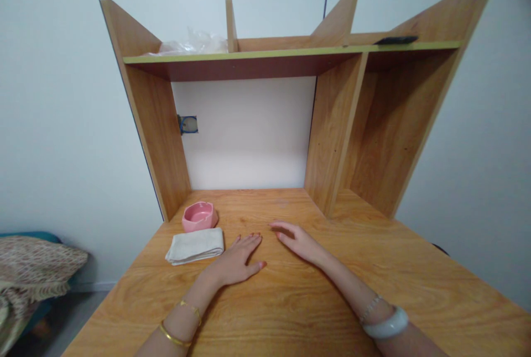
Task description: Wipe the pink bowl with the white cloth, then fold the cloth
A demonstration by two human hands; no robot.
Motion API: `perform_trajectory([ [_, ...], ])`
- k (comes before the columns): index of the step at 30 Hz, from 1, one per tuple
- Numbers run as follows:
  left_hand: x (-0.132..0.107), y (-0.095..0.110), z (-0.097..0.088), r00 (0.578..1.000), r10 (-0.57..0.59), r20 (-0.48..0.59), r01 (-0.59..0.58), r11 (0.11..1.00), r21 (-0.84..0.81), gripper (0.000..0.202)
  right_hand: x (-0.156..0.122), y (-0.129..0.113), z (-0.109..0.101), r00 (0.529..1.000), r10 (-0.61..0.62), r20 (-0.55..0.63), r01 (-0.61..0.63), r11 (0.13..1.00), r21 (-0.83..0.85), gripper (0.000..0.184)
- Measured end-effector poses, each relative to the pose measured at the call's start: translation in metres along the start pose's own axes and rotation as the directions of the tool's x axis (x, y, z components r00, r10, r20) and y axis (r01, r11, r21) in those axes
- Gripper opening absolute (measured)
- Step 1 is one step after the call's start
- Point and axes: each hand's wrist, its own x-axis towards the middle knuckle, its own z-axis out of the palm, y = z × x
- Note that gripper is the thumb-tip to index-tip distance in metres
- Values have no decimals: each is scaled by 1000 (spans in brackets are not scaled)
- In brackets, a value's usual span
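Observation:
My left hand point(239, 261) lies flat on the wooden desk point(265, 313), its fingers stretched out and nothing in it. Just to its left is a folded pale grey cloth point(196, 246). Behind the cloth sits a pink ashtray point(199, 217) with an angular rim. My right hand point(295, 241) is over the desk a little to the right, fingers slightly bent and apart from the thumb, holding nothing. Whether its fingertips touch the wood I cannot tell.
A wooden shelf unit point(332, 136) stands along the desk's back. Its top shelf carries crumpled clear plastic point(194, 43) and a flat dark object point(397, 40). An open wall socket box point(189, 124) shows at left. A patterned fringed cloth point(37, 263) drapes over something blue at far left.

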Motion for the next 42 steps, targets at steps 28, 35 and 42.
perform_trajectory([
  [28,0,-1,-1,1000,-17,22,16,1000,8,57,-4,2,0,983,66,169,-30,977,-211,50],
  [35,0,0,-2,999,-28,43,26,999,31,59,-4,-1,0,979,53,197,9,954,-301,46],
  [42,1,-1,-2,999,-25,25,25,1000,8,58,-5,3,2,981,46,187,16,949,-314,44],
])
